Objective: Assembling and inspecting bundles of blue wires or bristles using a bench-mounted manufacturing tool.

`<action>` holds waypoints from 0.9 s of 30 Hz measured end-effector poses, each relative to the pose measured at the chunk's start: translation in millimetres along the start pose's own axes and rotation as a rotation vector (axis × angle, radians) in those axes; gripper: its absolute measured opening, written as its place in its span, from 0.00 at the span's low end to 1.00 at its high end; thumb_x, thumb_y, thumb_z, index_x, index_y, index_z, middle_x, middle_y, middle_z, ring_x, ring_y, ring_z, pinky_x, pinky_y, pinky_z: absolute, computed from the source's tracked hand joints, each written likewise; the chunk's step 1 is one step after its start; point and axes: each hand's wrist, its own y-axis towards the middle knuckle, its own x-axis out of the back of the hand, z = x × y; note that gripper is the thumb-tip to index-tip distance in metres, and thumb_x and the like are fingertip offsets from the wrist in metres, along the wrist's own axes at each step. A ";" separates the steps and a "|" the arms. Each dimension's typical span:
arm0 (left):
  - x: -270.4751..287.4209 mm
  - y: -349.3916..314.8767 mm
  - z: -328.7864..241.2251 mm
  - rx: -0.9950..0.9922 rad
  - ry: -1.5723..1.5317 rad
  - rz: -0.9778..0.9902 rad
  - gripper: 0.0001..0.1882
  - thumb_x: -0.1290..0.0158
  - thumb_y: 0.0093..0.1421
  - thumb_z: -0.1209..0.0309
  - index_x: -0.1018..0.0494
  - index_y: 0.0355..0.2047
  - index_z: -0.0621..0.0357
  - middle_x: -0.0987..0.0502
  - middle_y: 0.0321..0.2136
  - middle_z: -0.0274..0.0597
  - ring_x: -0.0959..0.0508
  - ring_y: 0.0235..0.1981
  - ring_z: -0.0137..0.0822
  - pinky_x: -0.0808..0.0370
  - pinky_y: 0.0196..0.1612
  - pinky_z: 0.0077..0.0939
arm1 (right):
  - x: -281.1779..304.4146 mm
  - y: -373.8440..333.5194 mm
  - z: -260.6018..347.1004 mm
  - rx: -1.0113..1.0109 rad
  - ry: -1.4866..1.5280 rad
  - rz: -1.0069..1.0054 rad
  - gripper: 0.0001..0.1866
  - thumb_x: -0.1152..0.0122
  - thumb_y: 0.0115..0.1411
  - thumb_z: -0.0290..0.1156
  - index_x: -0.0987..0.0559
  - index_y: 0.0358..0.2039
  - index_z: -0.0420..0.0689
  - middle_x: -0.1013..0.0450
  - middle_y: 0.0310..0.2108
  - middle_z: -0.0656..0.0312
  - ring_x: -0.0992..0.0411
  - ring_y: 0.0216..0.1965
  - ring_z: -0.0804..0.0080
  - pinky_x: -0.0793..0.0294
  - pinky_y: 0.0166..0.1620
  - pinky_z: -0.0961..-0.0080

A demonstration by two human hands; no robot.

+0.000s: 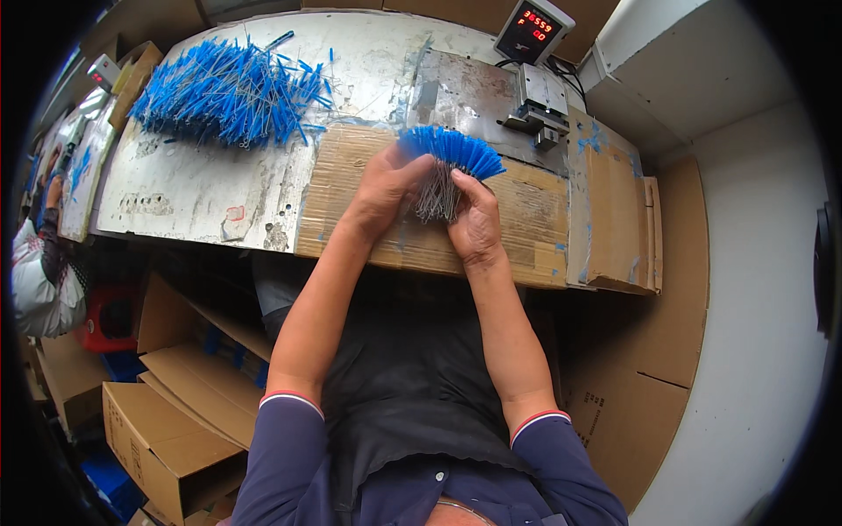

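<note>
Both my hands hold up a fanned bundle of thin wire brushes (456, 151), their blue bristle ends on top and their bare wire stems hanging below. My left hand (386, 186) closes on the bundle's left side, its fingertips smeared by motion. On the right side my right hand (475, 219) grips it, the thumb pressed against the stems. Some fingers of each hand are hidden behind the brushes. A large heap of the same blue brushes (224, 92) lies on the white worktable (189, 188), off to the left.
Under my hands lies a cardboard sheet (535, 215). A metal fixture (539, 105) stands on a steel plate at the back right, near a counter with red digits (533, 28). Cardboard boxes (167, 438) fill the lower left. Another person's arm (54, 193) shows at far left.
</note>
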 end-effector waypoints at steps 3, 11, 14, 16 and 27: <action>5.2 1.6 2.7 -0.004 0.015 0.007 0.12 0.39 0.66 0.65 0.25 0.46 0.54 0.21 0.32 0.26 0.30 0.23 0.15 0.32 0.26 0.11 | -0.5 0.1 -5.0 0.060 -0.094 -0.009 0.15 0.42 0.66 0.27 0.22 0.51 0.35 0.20 0.43 0.51 0.19 0.39 0.56 0.15 0.45 0.58; 11.9 2.3 4.6 0.034 0.006 -0.012 0.16 0.41 0.65 0.72 0.25 0.52 0.58 0.20 0.41 0.31 0.23 0.35 0.20 0.28 0.35 0.14 | -4.2 0.7 -12.9 0.144 -0.138 -0.065 0.13 0.38 0.64 0.20 0.22 0.49 0.35 0.20 0.40 0.53 0.19 0.36 0.61 0.14 0.41 0.64; 6.5 2.2 5.3 -0.033 -0.010 0.001 0.15 0.38 0.65 0.65 0.26 0.48 0.55 0.21 0.35 0.28 0.27 0.27 0.17 0.31 0.29 0.13 | -3.6 0.3 -9.8 0.121 -0.170 -0.065 0.13 0.35 0.62 0.20 0.21 0.47 0.38 0.20 0.41 0.57 0.20 0.40 0.65 0.17 0.45 0.68; 0.5 -0.4 0.4 -0.042 -0.023 0.022 0.16 0.38 0.65 0.65 0.26 0.50 0.56 0.21 0.36 0.29 0.26 0.29 0.17 0.30 0.30 0.13 | -1.4 0.2 -7.8 0.099 -0.174 -0.059 0.13 0.33 0.61 0.20 0.19 0.46 0.42 0.20 0.43 0.61 0.21 0.44 0.69 0.19 0.49 0.70; 20.9 6.5 11.0 0.009 0.005 0.065 0.16 0.40 0.66 0.68 0.27 0.51 0.59 0.20 0.38 0.32 0.22 0.32 0.23 0.26 0.33 0.18 | -7.1 4.8 -6.6 0.099 -0.326 -0.086 0.10 0.34 0.61 0.19 0.19 0.44 0.36 0.19 0.36 0.56 0.19 0.32 0.66 0.14 0.35 0.68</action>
